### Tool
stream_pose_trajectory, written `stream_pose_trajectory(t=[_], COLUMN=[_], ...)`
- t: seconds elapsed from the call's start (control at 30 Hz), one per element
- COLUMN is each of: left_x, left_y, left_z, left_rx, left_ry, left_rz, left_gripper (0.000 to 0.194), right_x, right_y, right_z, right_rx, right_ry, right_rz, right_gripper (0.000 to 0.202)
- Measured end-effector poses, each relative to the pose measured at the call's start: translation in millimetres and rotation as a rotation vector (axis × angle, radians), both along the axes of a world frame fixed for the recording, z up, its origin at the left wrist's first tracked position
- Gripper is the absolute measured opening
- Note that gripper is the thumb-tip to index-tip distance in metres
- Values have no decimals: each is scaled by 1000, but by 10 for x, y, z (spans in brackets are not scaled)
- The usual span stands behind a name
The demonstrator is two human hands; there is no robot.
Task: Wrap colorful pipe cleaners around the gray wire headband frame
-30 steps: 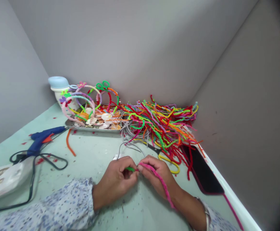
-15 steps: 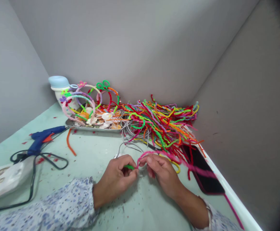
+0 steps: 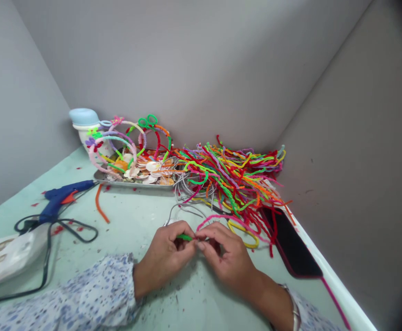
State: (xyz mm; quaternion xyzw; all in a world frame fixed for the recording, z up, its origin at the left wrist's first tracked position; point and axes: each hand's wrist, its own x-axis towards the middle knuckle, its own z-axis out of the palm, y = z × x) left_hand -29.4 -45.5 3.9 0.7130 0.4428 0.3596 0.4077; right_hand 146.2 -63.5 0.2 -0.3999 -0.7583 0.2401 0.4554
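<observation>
My left hand [image 3: 168, 250] pinches a green pipe cleaner [image 3: 184, 237], whose short green length shows between thumb and forefinger. A pink pipe cleaner [image 3: 235, 219] rises from the same spot and arches over my right hand [image 3: 226, 253] toward the right. The fingertips of my right hand are pressed together where the green and pink meet, touching the left fingertips. The exact joint between the two is hidden by the fingers.
Behind lie a metal tray [image 3: 142, 185] with shells and fuzzy headbands, a pile of coloured pipe cleaners [image 3: 235, 174], and grey wire. Left are a blue glue gun [image 3: 58, 197] and plastic bag [image 3: 13, 257]; right, yellow-handled scissors [image 3: 244, 233] and a phone [image 3: 294, 246].
My right hand has moved left and down, its fingertips closing at the left fingertips. The pink pipe cleaner's free end has swung in from over the phone.
</observation>
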Motion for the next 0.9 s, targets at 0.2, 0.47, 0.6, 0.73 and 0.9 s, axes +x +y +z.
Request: stream_pose_trajectory(t=[0.2,0.47,0.6,0.73,0.9], left_x=[3,1,4,1,-9], left_y=[1,23,17,33,47], left_z=[-8,4,10,2,-11], left_rx=[-35,-91,-105,-122,-112], left_ry=[-39,-84,-108,-116,-100], left_rz=[8,4,19,20,-3], left_gripper=[9,9,8,9,11], right_x=[16,18,17,5,-9], right_y=[-25,-23,-19,-13,-9], right_z=[-26,-73,-95,-88,-82], right_rx=[75,81,101,136,174], right_ry=[-33,-82,-104,-124,-131], right_rz=[33,-10,-28,-52,-79], right_gripper=[27,29,31,30,26])
